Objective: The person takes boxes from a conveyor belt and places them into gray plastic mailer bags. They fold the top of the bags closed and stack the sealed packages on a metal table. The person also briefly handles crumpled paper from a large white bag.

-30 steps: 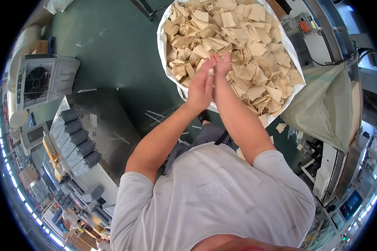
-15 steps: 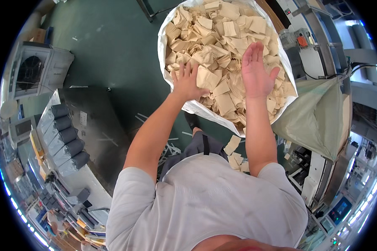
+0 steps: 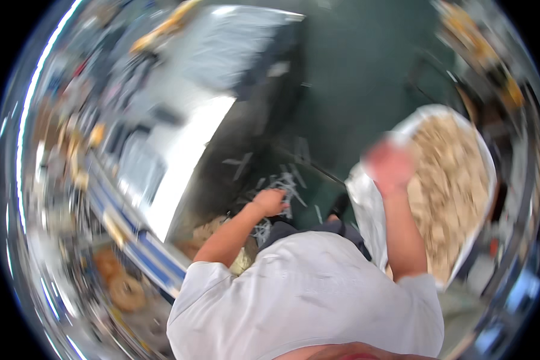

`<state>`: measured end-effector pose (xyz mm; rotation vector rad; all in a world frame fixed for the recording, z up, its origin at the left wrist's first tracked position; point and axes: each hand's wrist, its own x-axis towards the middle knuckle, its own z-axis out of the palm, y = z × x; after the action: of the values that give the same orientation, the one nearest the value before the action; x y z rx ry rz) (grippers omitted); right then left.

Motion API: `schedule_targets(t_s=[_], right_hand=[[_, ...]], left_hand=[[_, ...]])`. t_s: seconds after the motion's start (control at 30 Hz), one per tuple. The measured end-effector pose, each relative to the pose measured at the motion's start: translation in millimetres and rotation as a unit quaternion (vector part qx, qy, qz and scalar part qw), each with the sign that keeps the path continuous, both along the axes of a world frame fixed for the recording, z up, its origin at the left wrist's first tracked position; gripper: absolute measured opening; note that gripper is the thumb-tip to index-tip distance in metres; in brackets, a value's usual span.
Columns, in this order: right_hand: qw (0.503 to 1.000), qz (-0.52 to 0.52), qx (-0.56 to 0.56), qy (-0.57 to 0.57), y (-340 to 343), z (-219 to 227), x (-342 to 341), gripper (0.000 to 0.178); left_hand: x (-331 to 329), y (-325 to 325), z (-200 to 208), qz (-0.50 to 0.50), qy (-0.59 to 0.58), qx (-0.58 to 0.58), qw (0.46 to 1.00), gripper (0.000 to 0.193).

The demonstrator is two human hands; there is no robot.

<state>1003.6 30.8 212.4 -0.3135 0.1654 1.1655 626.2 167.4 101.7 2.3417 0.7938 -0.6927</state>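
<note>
Grip of the left hand (image 3: 271, 202) looks loosely bent, its fingers angled toward the right; how far it is closed, and whether it has hold of anything, I cannot tell. Grip of the right hand (image 3: 392, 165) is smeared by blur, so its opening and contents cannot be told either.

At far left, tan rings (image 3: 125, 289) lie below a blurred, translucent pack (image 3: 141, 171). Next comes the table (image 3: 189, 174) with its bright edge, bearing grey packs (image 3: 240, 51) in shiny film near its far end. Beyond its dark side, the left hand hangs near pale strips (image 3: 289, 183) scattered on the green floor (image 3: 348, 78).

Farther right stands the large white bag (image 3: 366, 207), wide open and filled with tan pieces (image 3: 450, 180). The right hand is at its left rim; contact cannot be judged.
</note>
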Motion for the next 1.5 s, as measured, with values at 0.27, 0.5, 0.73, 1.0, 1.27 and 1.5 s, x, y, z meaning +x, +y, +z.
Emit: schedule_targets(t_s=[0.27,0.5,0.73,1.0,1.27,1.5], right_hand=[[0.835,0.401,-0.188,-0.326,106,-81,-299,0.011],[0.509,0.546,0.074,-0.662,215,-54,-501,0.008],[0.308,0.480,0.226,-0.790,339,-40,-640,0.025],[0.113,0.266,0.343,-0.894,496,-92,-776,0.061],[-0.013,0.261,0.331,-0.907,487,-147,-785,0.090],[0.035,0.295,0.352,-0.888,485,-122,-801,0.087]], left_hand=[[-267,-70,2,0.345,-0.108,0.033,0.932,0.049],[-430,-145,11,0.543,-0.033,0.065,0.836,0.049],[-484,-173,-23,0.745,-0.115,0.081,0.652,0.057],[-516,-149,-25,0.856,-0.081,0.046,0.508,0.059],[-596,-154,-36,0.888,-0.045,0.164,0.427,0.058],[-697,-245,-68,0.941,0.180,0.173,0.226,0.071]])
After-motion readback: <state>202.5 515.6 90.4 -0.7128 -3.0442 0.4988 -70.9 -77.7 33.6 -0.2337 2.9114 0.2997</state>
